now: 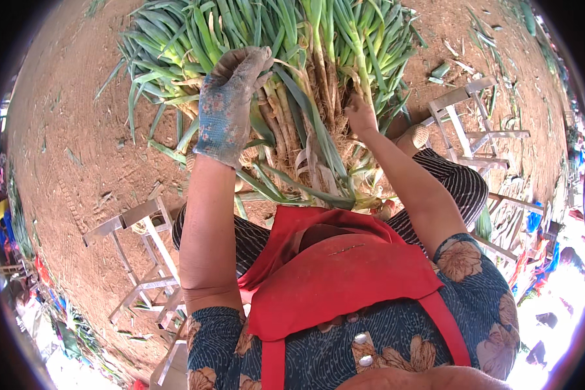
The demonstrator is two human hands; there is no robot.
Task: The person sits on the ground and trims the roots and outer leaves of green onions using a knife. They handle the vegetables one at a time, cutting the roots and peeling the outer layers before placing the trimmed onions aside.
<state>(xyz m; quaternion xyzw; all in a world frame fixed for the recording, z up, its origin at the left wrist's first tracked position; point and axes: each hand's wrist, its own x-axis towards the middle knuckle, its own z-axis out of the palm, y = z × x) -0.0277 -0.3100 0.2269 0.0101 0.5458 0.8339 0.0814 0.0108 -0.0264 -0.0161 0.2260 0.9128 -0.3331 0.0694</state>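
Note:
My left hand [236,100], in a blue and grey patterned knit glove, is raised over the left part of a large pile of green onions [273,29]. Its fingers are curled at a thin, dry leaf tip; whether they pinch it cannot be told. My bare right hand [360,114] is closed around the lower part of a green onion stalk [363,73] at the right of the pile. Roots and pale stems [329,97] lie between the hands. Loose peeled leaves [317,187] lie just in front of the red apron [341,273].
Metal frames stand on the dirt floor [78,161], one at the left [146,263] and another at the right [468,122]. Leaf scraps [440,70] are scattered at the upper right. My knees in striped trousers [453,180] flank the loose leaves.

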